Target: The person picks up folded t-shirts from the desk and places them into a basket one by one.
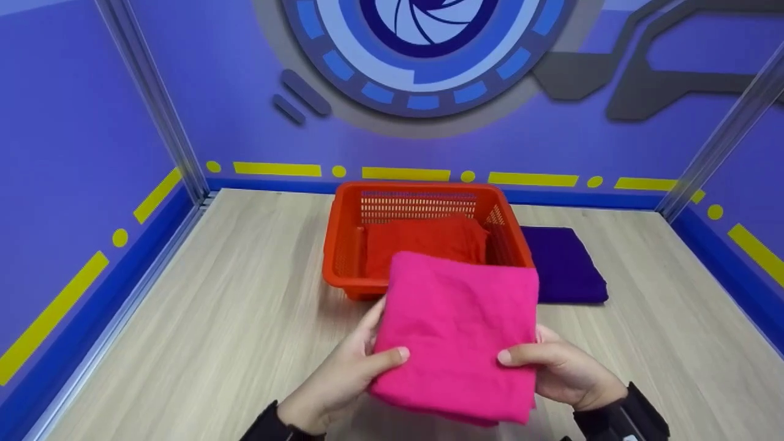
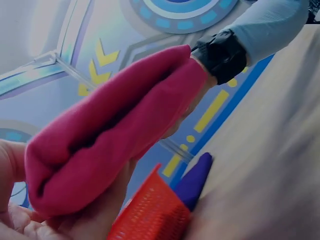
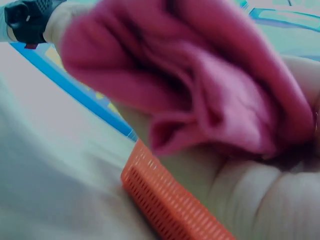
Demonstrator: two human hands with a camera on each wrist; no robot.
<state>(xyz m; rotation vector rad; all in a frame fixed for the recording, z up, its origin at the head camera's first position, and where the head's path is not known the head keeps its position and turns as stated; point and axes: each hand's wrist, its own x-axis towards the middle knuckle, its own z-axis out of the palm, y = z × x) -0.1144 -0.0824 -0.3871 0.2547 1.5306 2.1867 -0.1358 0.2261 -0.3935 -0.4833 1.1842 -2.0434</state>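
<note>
Pink cloth [image 1: 456, 343], folded, held raised above the wood-grain table [image 1: 257, 263] between left hand [image 1: 349, 370] and right hand [image 1: 566, 370], each pinching a side (thumbs on top). Beyond: orange basket [image 1: 350, 245] containing red cloth [image 1: 429, 242]; folded purple cloth [image 1: 566, 266] at its right; patterned blue wall [image 1: 233, 122] behind.

Right grip [image 3: 265, 200] holding a folded pink cloth [image 3: 235, 100], layered folds facing the camera. Left of the grip, a perforated orange basket [image 3: 167, 197]; farther left, the pale surface [image 3: 55, 165]. Above left of the grip, beyond the cloth, a black band [image 3: 29, 21] encircling the other wrist [image 3: 61, 24].
</note>
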